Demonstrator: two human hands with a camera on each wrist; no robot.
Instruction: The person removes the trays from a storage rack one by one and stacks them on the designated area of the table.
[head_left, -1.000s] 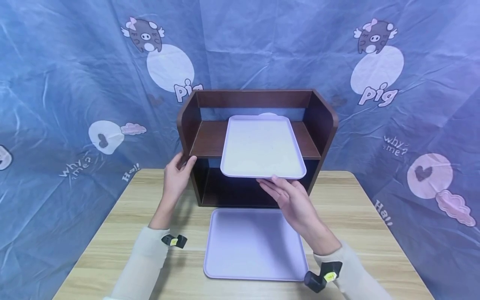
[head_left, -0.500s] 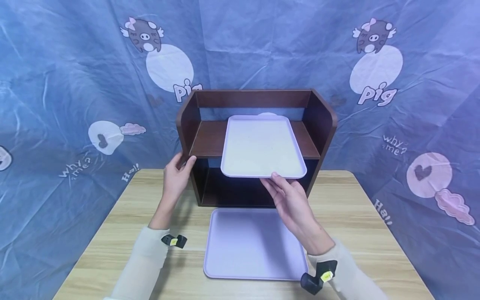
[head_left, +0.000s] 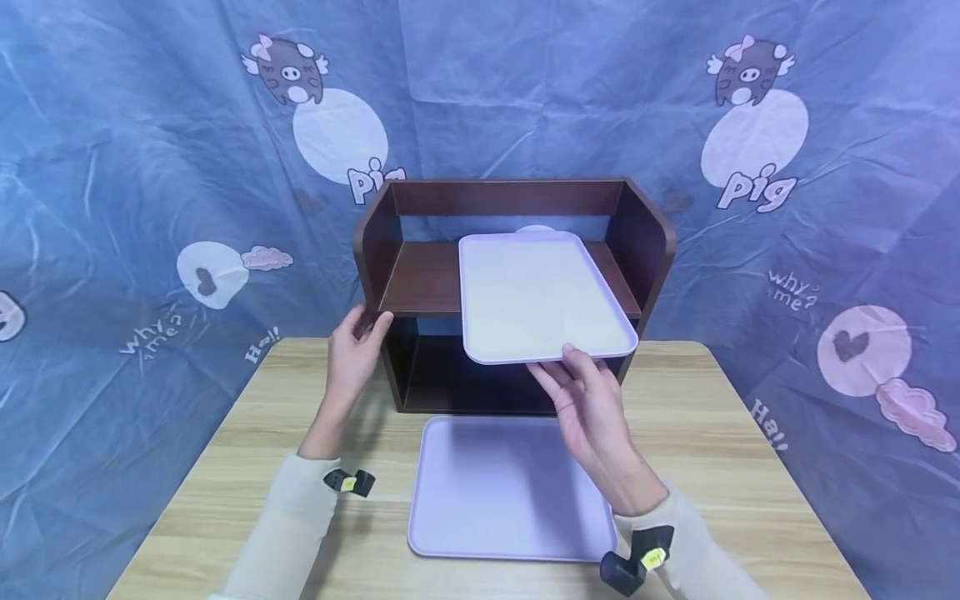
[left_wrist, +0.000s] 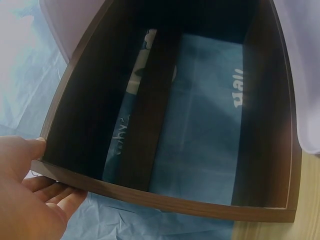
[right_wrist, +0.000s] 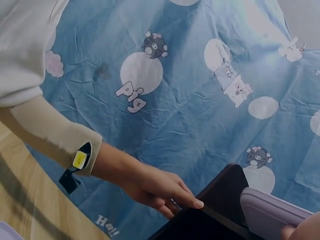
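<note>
A dark brown two-tier wooden shelf (head_left: 420, 275) stands at the back of the table. My left hand (head_left: 353, 350) grips the front edge of its left side panel, thumb toward the inside; the left wrist view shows the fingers (left_wrist: 62, 195) round the outside. With my right hand (head_left: 596, 408) I pinch the near rim of a pale lilac tray (head_left: 540, 300), thumb on top and fingers beneath. The tray's far part reaches over the upper board, its near part juts out in front. Whether it touches the board I cannot tell.
A second lilac tray (head_left: 510, 492) lies flat on the light wooden table (head_left: 270, 442), just before the shelf. Blue cloth (head_left: 480, 100) printed with pigs hangs behind and at both sides.
The near end of the held tray has swung right and slightly toward me, so the tray now sits at a slant. My right hand moved with it; the left hand stayed put.
</note>
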